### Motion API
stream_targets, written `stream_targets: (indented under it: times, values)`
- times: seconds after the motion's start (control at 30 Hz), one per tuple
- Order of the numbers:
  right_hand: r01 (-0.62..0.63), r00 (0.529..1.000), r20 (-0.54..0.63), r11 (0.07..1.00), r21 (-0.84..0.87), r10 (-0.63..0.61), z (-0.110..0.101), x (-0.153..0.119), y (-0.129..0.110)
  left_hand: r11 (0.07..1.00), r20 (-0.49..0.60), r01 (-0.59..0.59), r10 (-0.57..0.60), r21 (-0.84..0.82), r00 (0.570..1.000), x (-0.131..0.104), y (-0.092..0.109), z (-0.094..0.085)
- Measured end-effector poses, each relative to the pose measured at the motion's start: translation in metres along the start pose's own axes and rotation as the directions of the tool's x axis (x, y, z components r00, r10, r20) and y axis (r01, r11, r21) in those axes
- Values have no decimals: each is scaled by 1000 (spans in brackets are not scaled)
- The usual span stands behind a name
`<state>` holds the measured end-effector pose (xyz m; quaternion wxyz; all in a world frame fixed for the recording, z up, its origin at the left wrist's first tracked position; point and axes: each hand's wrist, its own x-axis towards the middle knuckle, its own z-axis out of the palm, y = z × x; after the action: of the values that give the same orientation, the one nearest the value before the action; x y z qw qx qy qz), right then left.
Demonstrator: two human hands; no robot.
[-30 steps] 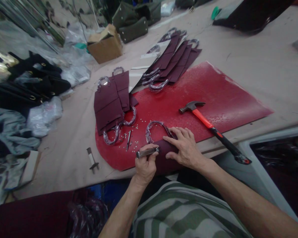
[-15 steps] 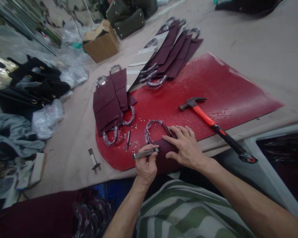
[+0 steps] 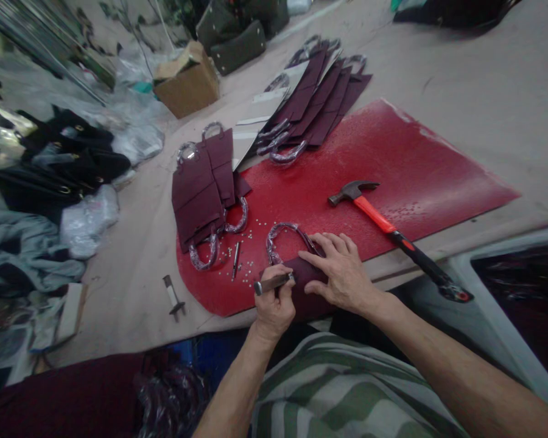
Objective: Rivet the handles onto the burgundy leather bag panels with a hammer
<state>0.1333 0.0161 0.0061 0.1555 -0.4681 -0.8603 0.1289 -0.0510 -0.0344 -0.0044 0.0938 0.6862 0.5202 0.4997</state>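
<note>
My left hand [image 3: 274, 310] is closed round a metal punch-like tool [image 3: 270, 285], whose far end meets a maroon bag panel [image 3: 301, 271]. What that end does to the panel is too small to make out. My right hand [image 3: 344, 274] lies on the same panel with its fingers spread, beside the plastic-wrapped handle [image 3: 274, 240] that arches from the panel's far edge. Under the panel is a red mat [image 3: 420, 176]. A claw hammer [image 3: 377, 216] with an orange and black grip rests on the mat to the right of my hands.
Left on the mat are a slim metal rod [image 3: 235, 260], several tiny scattered discs and stacked maroon panels [image 3: 198, 191]. A forked tool [image 3: 172, 296] lies near the table's front edge. More panels [image 3: 317, 91], a cardboard box [image 3: 187, 85] and black bags [image 3: 59, 170] are farther off.
My left hand and its tool have shifted slightly right along the panel, and the tool's angle has changed a little. My right hand stays in nearly the same place.
</note>
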Motion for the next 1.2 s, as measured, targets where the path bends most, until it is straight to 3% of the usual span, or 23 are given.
stream_targets:
  times: [0.67, 0.8, 0.87, 0.93, 1.0, 1.07, 1.13, 1.2]
  values:
    - [33, 999, -13, 998, 60, -33, 0, -1, 1, 996, 73, -1, -5, 86, 997, -5, -5, 7]
    - [46, 990, -140, 990, 134, -27, -18, -4, 16, 999, 91, 1, -6, 51, 996, -6, -8, 7]
    - [-55, 969, -238, 997, 61, 68, -35, -7, 29, 999, 94, 30, -33, 38, 995, -6, -8, 8]
    - [-237, 947, -230, 971, -30, 224, -52, -9, 44, 998, 96, 50, -52, 29, 994, -6, -8, 8]
    - [-454, 883, -120, 891, 34, 454, -67, -8, 58, 998, 96, 60, -62, 20, 993, -6, -7, 9]
    - [-614, 783, 31, 763, 202, 621, -76, -3, 69, 997, 98, 76, -76, 12, 992, -5, -6, 10]
    - [-683, 718, 155, 643, 347, 679, -82, 3, 74, 996, 105, 92, -93, 9, 990, -4, -6, 10]
    - [-703, 695, 266, 554, 447, 668, -85, 8, 73, 995, 108, 99, -99, 8, 989, -4, -5, 10]
